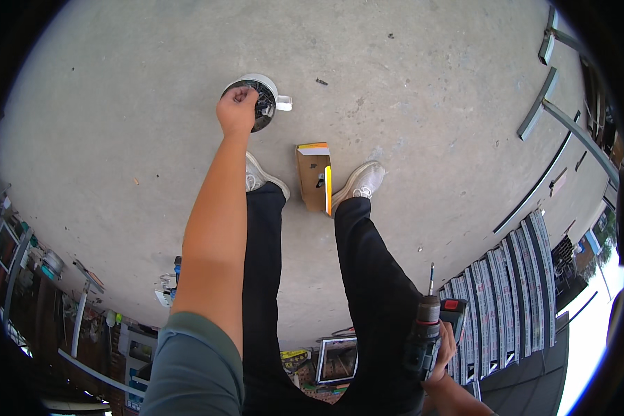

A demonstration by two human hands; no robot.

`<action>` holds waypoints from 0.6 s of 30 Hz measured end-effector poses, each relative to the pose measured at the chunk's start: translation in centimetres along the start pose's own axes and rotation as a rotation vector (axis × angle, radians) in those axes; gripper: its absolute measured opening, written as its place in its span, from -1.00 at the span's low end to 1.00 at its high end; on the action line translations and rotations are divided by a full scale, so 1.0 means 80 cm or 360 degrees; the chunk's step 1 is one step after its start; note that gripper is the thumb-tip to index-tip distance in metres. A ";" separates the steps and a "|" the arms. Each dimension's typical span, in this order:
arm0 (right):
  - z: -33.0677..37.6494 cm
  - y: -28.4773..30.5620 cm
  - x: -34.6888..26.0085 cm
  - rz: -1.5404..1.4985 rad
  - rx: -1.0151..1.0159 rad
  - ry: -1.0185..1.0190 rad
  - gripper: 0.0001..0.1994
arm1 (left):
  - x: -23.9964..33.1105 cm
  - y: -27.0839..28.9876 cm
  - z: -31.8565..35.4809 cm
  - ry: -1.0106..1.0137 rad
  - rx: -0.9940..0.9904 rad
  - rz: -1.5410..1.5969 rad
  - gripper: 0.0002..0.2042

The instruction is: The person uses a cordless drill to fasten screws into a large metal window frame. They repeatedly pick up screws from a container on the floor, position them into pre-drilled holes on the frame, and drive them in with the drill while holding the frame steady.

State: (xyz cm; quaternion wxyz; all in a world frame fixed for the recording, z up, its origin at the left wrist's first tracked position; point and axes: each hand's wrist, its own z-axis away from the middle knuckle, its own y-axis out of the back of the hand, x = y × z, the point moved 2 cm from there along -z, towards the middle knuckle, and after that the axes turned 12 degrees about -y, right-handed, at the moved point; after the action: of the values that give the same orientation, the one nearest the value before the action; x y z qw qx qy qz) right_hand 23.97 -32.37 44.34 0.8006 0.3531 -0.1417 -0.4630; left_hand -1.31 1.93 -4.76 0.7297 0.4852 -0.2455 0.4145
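Observation:
My left hand (237, 109) reaches down over a round white tub with a handle (283, 103), which stands on the floor and is full of small dark pieces that look like screws (264, 104). Its fingers are pinched together at the tub's left side; whatever is between them is too small to make out. At the lower right, my right hand (444, 352) grips a cordless drill (423, 340) beside my right thigh. A thin bit (432, 279) points up from its chuck.
An open cardboard box (308, 182) with small dark pieces inside lies between my shoes. A loose screw (322, 82) is on the concrete floor. At right are stacked metal profiles (503, 298) and a metal frame (539, 111); clutter lies behind at left.

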 end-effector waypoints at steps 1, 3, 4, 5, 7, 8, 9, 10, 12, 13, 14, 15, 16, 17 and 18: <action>0.000 0.000 0.000 -0.0034 0.0002 0.0027 -0.49 | -0.002 0.006 0.003 0.0088 -0.0040 0.0244 -0.80; -0.001 -0.001 0.001 -0.0044 -0.0006 0.0036 -0.49 | -0.002 0.024 0.022 0.0400 -0.0177 0.0698 -0.84; -0.001 -0.001 0.002 -0.0049 -0.0010 0.0031 -0.54 | 0.002 0.032 0.033 0.0476 -0.0200 0.0928 -0.86; -0.001 -0.002 0.003 -0.0045 -0.0013 0.0027 -0.58 | 0.008 0.041 0.045 0.0549 -0.0223 0.1160 -0.88; 0.000 -0.003 0.003 -0.0037 -0.0016 0.0052 -0.61 | 0.027 0.060 0.072 0.0650 -0.0302 0.1449 -0.90; 0.001 -0.004 0.003 -0.0033 -0.0015 0.0082 -0.60 | 0.040 0.070 0.086 0.0675 -0.0359 0.1507 -0.91; 0.002 -0.004 0.002 -0.0029 -0.0005 0.0111 -0.58 | 0.053 0.081 0.100 0.0696 -0.0419 0.1567 -0.91; 0.004 -0.004 0.002 -0.0125 -0.0001 0.0109 -0.51 | 0.067 0.091 0.115 0.0708 -0.0455 0.1554 -0.91; 0.009 -0.002 -0.002 -0.0183 0.0002 0.0207 -0.48 | 0.095 0.113 0.144 0.0708 -0.0526 0.1545 -0.89; 0.011 -0.003 -0.004 -0.0173 -0.0027 0.0205 -0.47 | 0.108 0.123 0.157 0.0710 -0.0570 0.1523 -0.90; 0.012 -0.003 -0.007 -0.0184 -0.0012 0.0268 -0.43 | 0.120 0.133 0.170 0.0693 -0.0615 0.1514 -0.90; 0.016 -0.003 -0.009 -0.0132 -0.0039 0.0273 -0.39 | 0.130 0.143 0.183 0.0679 -0.0656 0.1495 -0.91; 0.018 -0.004 -0.011 -0.0111 -0.0047 0.0312 -0.36 | 0.139 0.152 0.193 0.0657 -0.0715 0.1505 -0.90; 0.018 -0.007 -0.013 -0.0116 -0.0062 0.0343 -0.34 | 0.146 0.159 0.200 0.0629 -0.0769 0.1504 -0.90; 0.020 -0.012 -0.015 -0.0075 -0.0054 0.0335 -0.32 | 0.151 0.167 0.206 0.0649 -0.0800 0.1436 -0.89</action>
State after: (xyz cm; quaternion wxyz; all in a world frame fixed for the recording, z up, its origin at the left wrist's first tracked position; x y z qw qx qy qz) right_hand 21.79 -32.34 44.93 0.8058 0.3894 -0.0406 -0.4443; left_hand -5.35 -6.16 17.86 0.6059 0.0529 -0.3741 0.7002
